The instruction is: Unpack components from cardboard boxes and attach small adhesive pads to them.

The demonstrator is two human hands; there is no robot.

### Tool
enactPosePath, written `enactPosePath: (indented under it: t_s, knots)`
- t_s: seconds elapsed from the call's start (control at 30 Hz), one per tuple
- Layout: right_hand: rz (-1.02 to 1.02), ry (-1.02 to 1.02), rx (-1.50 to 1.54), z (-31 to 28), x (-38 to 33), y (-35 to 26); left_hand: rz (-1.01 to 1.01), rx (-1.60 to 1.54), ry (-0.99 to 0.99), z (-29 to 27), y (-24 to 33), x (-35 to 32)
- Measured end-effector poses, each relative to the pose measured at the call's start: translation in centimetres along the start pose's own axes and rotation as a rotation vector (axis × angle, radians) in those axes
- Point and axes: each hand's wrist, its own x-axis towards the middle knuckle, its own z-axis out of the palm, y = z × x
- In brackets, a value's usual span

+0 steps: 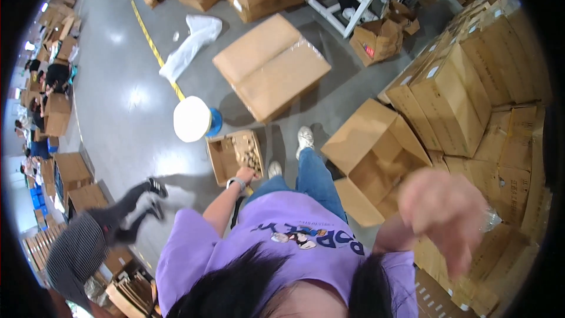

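Observation:
My left hand (247,175), with a pale band on its wrist, is closed on the near right rim of a small open cardboard box (219,168). Several small tan pieces (248,154) lie inside that box, along its right side; their kind is too small to make out. Raised at the right, close to the camera, my right hand (441,215) is smeared by motion, and I see nothing in it. Below and behind it stands a large open carton (376,162) with its flaps spread.
A taped carton (273,65) lies ahead on the grey floor. Beside it are a round white-topped stool (192,119) and a white plastic sheet (191,47). Stacked cartons (453,100) line the right side. Another person (79,247) is at the lower left.

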Motion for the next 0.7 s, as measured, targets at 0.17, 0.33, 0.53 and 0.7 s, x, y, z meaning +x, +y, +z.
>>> enactPosePath:
  t_s: [0.17,0.33,0.53,0.7]
  knots:
    - [0.118,-0.581,0.205,-6.8,8.9,-4.1,-0.066,-0.172,0.02,-0.8,9.5,3.3]
    - [0.097,-0.633,0.34,-17.4,14.1,-6.1,-0.074,-0.238,0.162,0.4,13.3,9.7]
    - [0.09,-0.699,0.392,-25.3,23.7,-7.9,0.023,-0.074,0.317,3.6,26.0,13.1]
    - [0.199,-0.786,0.515,-32.0,28.2,-8.1,0.283,0.036,0.397,4.1,36.3,16.7]
